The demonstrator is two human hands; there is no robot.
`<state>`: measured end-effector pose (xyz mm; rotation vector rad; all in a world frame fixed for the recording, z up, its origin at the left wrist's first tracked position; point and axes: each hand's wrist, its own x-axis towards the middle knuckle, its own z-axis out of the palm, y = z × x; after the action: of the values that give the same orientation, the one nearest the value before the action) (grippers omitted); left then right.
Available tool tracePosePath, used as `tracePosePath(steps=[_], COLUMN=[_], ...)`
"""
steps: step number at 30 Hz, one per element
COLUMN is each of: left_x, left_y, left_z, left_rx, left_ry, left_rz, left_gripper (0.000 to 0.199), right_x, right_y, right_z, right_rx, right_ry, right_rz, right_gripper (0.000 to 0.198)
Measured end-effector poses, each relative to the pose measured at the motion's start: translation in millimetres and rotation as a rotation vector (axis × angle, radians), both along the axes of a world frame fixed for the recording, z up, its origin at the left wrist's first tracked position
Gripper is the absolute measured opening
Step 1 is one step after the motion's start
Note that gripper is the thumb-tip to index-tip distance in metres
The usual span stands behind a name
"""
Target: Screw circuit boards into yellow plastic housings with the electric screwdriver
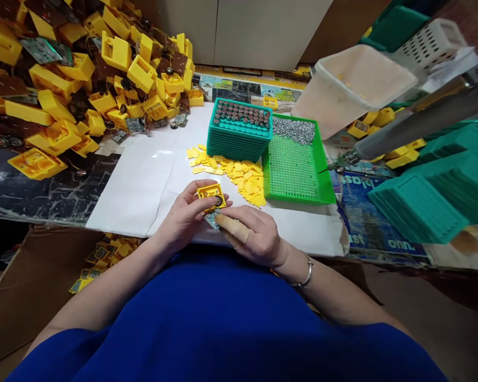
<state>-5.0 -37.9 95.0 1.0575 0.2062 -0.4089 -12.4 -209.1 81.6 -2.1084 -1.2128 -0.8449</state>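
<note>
Yellow plastic casing, held above the near part of the white paper on the desk, in the closed grip of the left hand, thumb against a round black-rimmed part inside. Just below, pinched in the grip of the right hand, a grey-green circuit board, half covered by a beige finger cover. Undersides of both pieces hidden; details inside the casing too small to make out.

Beyond the hands, scattered small yellow plates before a teal tray stack topped with round metallic parts. Right of that, a green perforated basket with silver screws at the far end. Grey power screwdriver slanting across from the right, bit over the basket's right wall, rear cut off, yellow housings partly blocked behind. Farther back, a translucent bin. At left, a tangled heap of yellow housings, cut off by the frame edge. Under the desk, more yellow parts, partly hidden by the left forearm.
</note>
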Motion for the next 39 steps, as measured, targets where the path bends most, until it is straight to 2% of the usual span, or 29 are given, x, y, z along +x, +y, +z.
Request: tracePosePath(steps=[5, 9, 13, 16, 18, 20, 24, 26, 31, 36, 39], left_x=[-1, -3, -3, -1, 1, 2, 3, 1, -2, 1, 3], left_y=[-1, -3, -5, -5, -3, -1, 2, 1, 0, 0, -3], left_z=[-1.4, -1.3, -3.1, -4.6, -4.0, -2.2, 1.6, 2.8, 5.4, 5.6, 3.9], left_rx=[0.002, -0.054, -0.057, -0.048, -0.047, -0.044, -0.052, -0.057, -0.104, -0.143, -0.139], left_ry=[-0.016, 0.001, -0.023, -0.021, 0.0, 0.037, 0.083, 0.064, 0.028, 0.088, 0.106], left_rz=[0.02, 0.001, 0.034, 0.071, 0.078, 0.074, 0.046, 0.043, 0.034, 0.047, 0.061], left_gripper=[0.04, 0.037, 0.035, 0.034, 0.033, 0.034, 0.033, 0.033, 0.033, 0.027, 0.026], right_x=[2, 3, 3, 3, 4, 5, 9, 10, 13, 16, 16], right_y=[2, -1, -2, 0, 0, -2, -8, -10, -8, -7, -8], right_z=[-2, -1, 0, 1, 3, 6, 11, 14, 16, 12, 12], right_rx=[-0.009, -0.064, -0.129, -0.074, -0.014, -0.031, -0.214, -0.234, -0.141, -0.051, -0.006], right_ry=[-0.09, -0.133, -0.155, 0.098, 0.312, 0.392, 0.107, -0.044, -0.229, -0.222, -0.156], right_rz=[-0.008, -0.005, -0.004, 0.01, 0.085, 0.171, 0.187, 0.143, 0.044, 0.171, 0.176], right_gripper=[0.02, 0.03, 0.028, 0.025, 0.029, 0.036, 0.033, 0.026, 0.022, 0.017, 0.014])
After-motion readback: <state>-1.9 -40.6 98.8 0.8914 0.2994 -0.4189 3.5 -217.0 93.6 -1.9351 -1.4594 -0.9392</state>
